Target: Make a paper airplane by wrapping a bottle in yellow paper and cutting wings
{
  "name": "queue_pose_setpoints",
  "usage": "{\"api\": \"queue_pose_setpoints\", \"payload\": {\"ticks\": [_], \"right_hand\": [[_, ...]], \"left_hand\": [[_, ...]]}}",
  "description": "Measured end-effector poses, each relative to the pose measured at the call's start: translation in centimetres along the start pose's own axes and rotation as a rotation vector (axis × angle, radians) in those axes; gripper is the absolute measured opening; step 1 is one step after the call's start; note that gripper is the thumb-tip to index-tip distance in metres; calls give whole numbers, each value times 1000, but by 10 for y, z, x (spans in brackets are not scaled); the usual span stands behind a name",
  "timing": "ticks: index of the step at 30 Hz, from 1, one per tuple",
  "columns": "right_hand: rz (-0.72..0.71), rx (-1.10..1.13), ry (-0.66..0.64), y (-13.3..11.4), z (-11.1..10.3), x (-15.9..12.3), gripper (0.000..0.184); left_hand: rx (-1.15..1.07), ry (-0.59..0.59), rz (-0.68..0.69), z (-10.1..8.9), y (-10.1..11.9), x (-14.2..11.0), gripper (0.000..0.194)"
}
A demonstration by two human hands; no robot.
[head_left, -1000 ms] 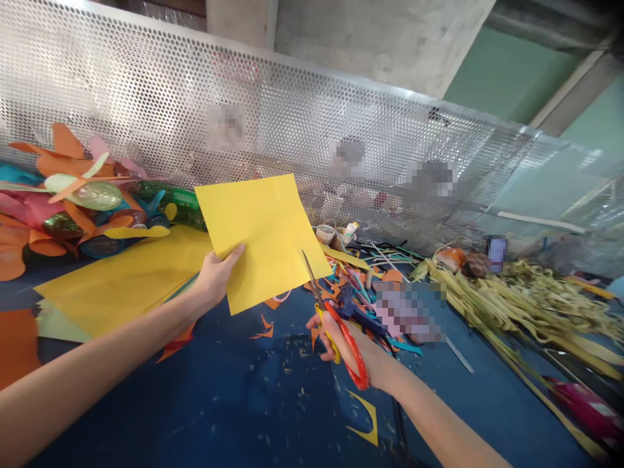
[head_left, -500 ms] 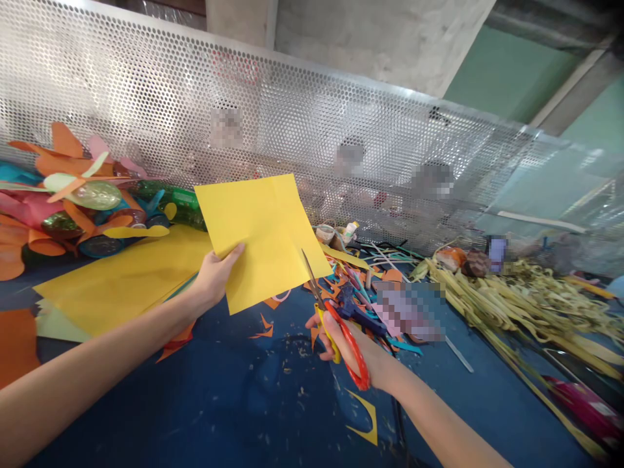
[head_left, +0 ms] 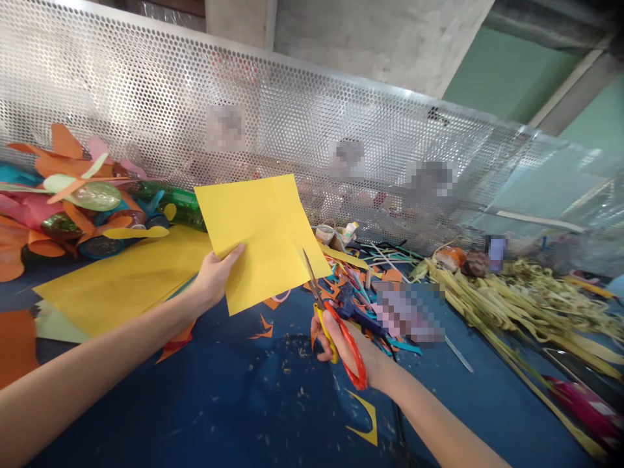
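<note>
My left hand (head_left: pixel 218 276) pinches the left edge of a yellow paper sheet (head_left: pixel 258 240), thumb on the near face, and holds it up above the blue table. In my right hand (head_left: pixel 341 344) is a pair of scissors (head_left: pixel 347 344) with red and yellow handles. Their blades look nearly closed and point up at the sheet's lower right edge; whether they touch the paper I cannot tell. Below the right hand a curved yellow paper scrap (head_left: pixel 365 419) lies on the blue table (head_left: pixel 219 403).
Yellow sheets (head_left: pixel 131 279) lie at left, beside plastic bottles with paper petals (head_left: pixel 82 195). Behind the scissors are paper scraps and a blue glue gun (head_left: pixel 358 312). Dried pale strips (head_left: pixel 511 312) spread at right. A perforated metal panel (head_left: pixel 292 130) runs along the back.
The fingers of my right hand have shifted slightly on the scissors' handles. The paper sheet and my left hand stay nearly still.
</note>
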State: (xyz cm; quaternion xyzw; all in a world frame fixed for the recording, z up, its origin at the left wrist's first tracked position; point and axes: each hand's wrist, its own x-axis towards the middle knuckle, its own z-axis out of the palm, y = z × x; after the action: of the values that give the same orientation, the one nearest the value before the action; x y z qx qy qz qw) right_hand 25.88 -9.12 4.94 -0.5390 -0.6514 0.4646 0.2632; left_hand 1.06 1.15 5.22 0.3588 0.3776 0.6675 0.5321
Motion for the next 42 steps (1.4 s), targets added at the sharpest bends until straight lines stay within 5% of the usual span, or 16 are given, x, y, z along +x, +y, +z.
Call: {"api": "queue_pose_setpoints", "payload": {"ticks": [42], "right_hand": [[-60,-216,149,7,1,13,57]], "left_hand": [[8,38,-24,-1,4,3,34]]}}
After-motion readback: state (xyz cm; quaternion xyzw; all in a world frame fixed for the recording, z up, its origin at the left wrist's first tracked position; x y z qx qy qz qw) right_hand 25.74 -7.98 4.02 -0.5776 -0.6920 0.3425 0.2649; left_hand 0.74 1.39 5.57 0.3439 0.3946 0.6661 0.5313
